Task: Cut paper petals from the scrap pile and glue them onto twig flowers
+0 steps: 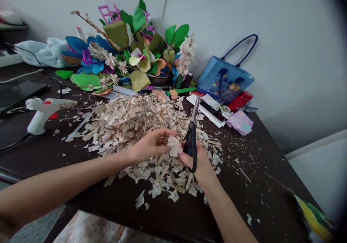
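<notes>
My left hand (153, 145) pinches a pale pinkish-white paper-like flower piece (175, 146) between thumb and fingers. Close by on its right, my right hand (199, 160) is wrapped round black-handled scissors (191, 140), with the blades pointing up and away from me. The right thumb tip comes up to the edge of the flower piece; whether it also grips it I cannot tell. Both hands are over a wide heap of cream and pinkish scraps (130, 116) on the dark table (92, 188).
A white glue gun (43, 111) lies at the left beside a clear glue stick (81, 125). Colourful handmade flowers and leaves (138, 51) stand at the back. A blue bag (225, 78), a white box (207, 109) and a floral cloth pouch (240, 122) are at the back right.
</notes>
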`<state>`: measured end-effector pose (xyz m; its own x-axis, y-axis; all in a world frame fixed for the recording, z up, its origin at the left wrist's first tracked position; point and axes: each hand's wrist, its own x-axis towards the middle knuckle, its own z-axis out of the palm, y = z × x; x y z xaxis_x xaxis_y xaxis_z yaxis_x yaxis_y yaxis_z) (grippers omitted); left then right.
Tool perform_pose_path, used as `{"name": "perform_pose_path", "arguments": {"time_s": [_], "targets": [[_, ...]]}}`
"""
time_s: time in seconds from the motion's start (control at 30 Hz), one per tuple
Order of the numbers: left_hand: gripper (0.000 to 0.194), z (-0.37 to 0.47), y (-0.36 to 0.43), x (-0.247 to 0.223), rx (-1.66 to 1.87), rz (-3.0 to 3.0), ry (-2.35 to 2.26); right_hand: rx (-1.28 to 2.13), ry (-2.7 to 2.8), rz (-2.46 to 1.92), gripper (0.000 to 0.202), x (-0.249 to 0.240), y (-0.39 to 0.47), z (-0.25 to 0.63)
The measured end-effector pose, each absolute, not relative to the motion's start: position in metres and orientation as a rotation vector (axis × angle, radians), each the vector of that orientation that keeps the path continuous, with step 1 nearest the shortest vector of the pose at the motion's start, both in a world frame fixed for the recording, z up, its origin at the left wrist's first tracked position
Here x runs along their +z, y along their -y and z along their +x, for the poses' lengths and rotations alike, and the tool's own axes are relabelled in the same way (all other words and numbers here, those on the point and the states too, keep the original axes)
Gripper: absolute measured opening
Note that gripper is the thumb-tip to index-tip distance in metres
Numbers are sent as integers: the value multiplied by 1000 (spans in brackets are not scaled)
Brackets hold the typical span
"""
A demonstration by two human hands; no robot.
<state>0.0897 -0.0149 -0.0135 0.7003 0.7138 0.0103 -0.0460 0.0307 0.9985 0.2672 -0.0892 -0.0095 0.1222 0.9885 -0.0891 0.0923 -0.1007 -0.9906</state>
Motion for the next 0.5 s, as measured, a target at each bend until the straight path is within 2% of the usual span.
{"name": "perform_pose_path", "arguments": {"time_s": [0.2,0.5], "targets": [[27,92,16,-12,582,1367,-625,1203,1121,-1429,32,-5,90,264],[27,90,15,-13,589,1376,-671,1189,1190,-1446,28,-4,90,263]]}}
